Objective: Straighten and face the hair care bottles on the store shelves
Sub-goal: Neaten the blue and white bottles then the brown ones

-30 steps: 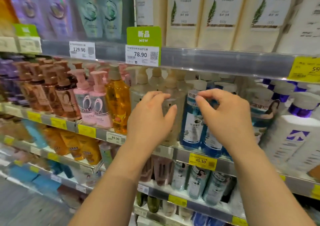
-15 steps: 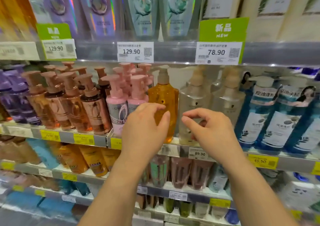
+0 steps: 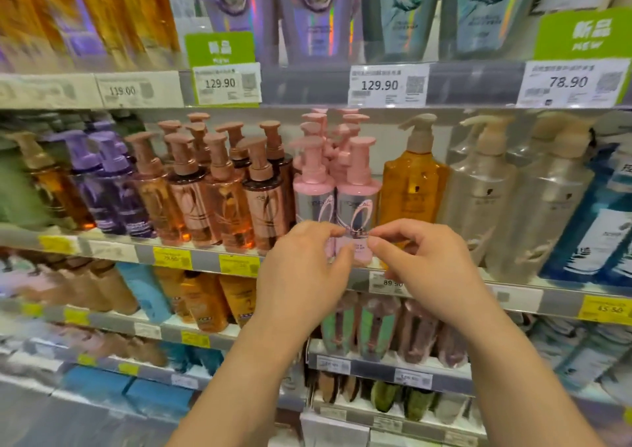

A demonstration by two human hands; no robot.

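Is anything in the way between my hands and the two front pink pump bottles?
Nothing visible. The left hand and right hand are right in front of the two front pink pump bottles, which lead their rows.

Two pink pump bottles [image 3: 337, 203] are standing upright side by side at the front of the middle shelf [image 3: 205, 264], just above centre, labels facing outward, with more pink pumps lining up behind them toward 12 o'clock. Copper-brown pump bottles [image 3: 222, 193] are crowding together at 10 o'clock. An amber pump bottle [image 3: 412, 190] is standing at 2 o'clock, with silver ones [image 3: 485, 200] sitting beyond it.
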